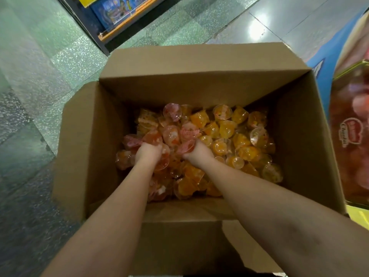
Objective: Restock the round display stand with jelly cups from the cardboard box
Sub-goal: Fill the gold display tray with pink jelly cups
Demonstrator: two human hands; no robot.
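Note:
An open cardboard box (199,90) stands on the floor below me, its bottom covered with several small clear jelly cups (239,136), orange on the right and pink-red on the left. Both my arms reach down into it. My left hand (148,151) is dug into the pink cups, fingers curled around a bunch of them. My right hand (197,153) grips more pink cups just beside it, fingertips buried in the pile. The round display stand (353,136) shows only as a curved edge at the far right.
Box flaps stick out to the left (75,148) and toward me (179,246). Speckled green floor tiles (40,76) surround the box. A low shelf with blue packages (113,15) stands at the top.

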